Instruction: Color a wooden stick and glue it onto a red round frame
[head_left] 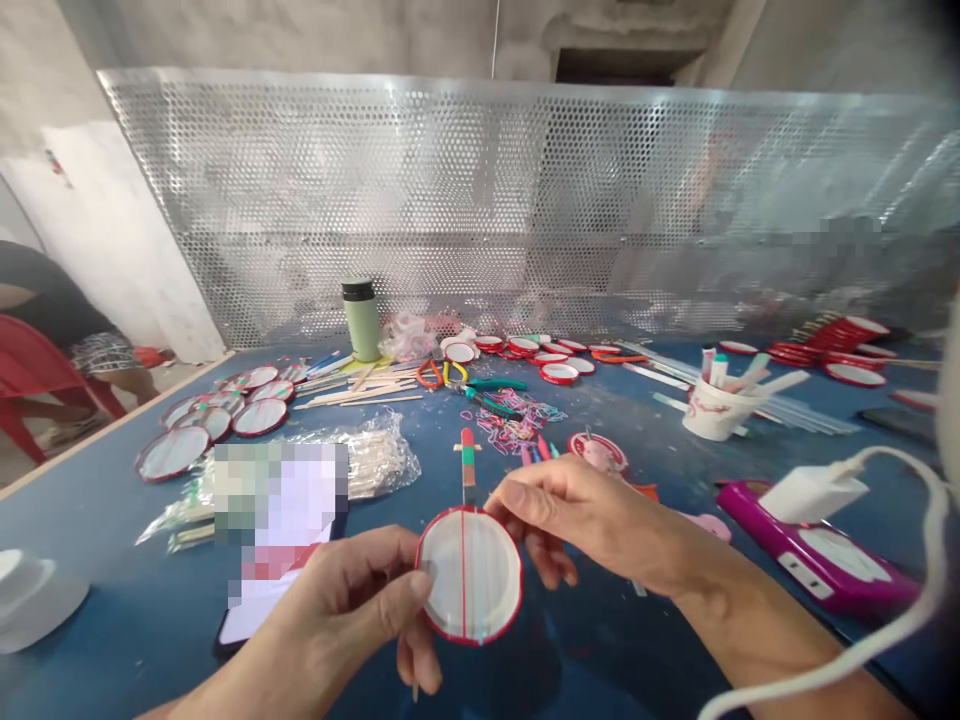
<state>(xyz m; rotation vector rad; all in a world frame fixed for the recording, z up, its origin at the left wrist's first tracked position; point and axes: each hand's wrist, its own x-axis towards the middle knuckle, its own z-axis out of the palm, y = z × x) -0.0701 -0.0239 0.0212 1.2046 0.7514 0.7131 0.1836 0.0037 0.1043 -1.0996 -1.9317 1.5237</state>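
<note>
My left hand (352, 600) pinches the left rim of a small round toy drum (470, 575) with a white face and red rim. A thin red string runs down the drum's face. A painted stick (468, 462) with red and green bands rises from the top of the drum. My right hand (592, 520) grips the drum's upper right edge, fingers curled around it. Both hands hold it just above the blue table (120, 560).
Several red-rimmed discs (214, 420) lie at the left, more (540, 358) at the back. A green bottle (362, 320), pliers (487, 395), rubber bands (517, 420), a bag of sticks (375, 460), a white cup (716, 410), a magenta device with charger (817, 550), a phone (270, 560). A person sits far left.
</note>
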